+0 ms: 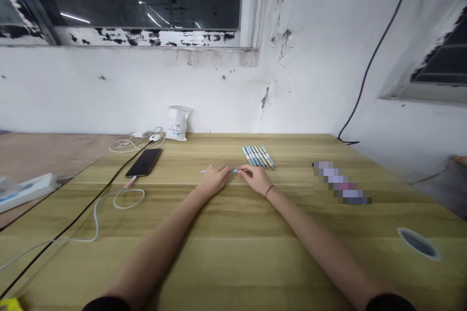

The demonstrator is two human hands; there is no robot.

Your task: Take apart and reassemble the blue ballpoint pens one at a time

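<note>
In the middle of the table, both hands meet at one slim pen (pixel 234 171) with a light blue end. My left hand (pixel 214 180) is closed over its shaft, the fingers held together, and a thin pale tip pokes out on the left. With thumb and fingertips, my right hand (pixel 258 180) pinches the blue end; a dark band circles that wrist. Much of the pen is hidden under the fingers. Just behind my right hand, several pens (pixel 258 155) in blue, green and yellow tones lie side by side in a slanted row.
A phone (pixel 144 163) with a plugged-in white cable (pixel 95 214) lies left, beside a black cord. Farther back stands a white packet (pixel 177 124). A blurred-out long object (pixel 341 182) and a cable hole (pixel 418 243) are right. A power strip (pixel 29 192) sits far left.
</note>
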